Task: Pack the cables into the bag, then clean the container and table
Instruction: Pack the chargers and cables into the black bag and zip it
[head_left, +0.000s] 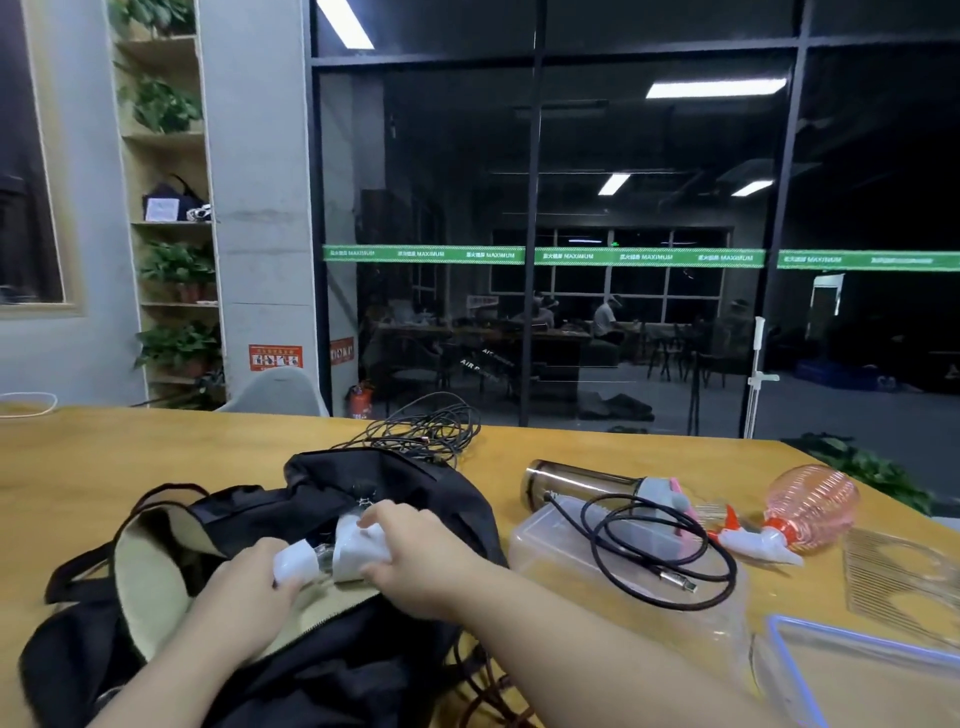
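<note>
Here both hands (249, 592) (415, 561) hold white chargers (358, 551) over bag (426, 493).

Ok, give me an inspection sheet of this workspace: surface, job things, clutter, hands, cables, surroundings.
Surface: yellow wooden table, partly covered.
Job's things: open black fabric bag with beige lining at the near left; clear plastic container to its right; blue-rimmed clear lid at the near right.
Clutter: pink ribbed spray bottle lying on its side; clear grey-capped drinking bottle lying down.
Hands: left hand and right hand each grip a white charger plug over the bag's mouth.
Cables: coiled black USB cable across the container; tangled black cables behind the bag; more cables under the bag's near edge.
Surroundings: glass partition, plant shelf, grey chair.
</note>
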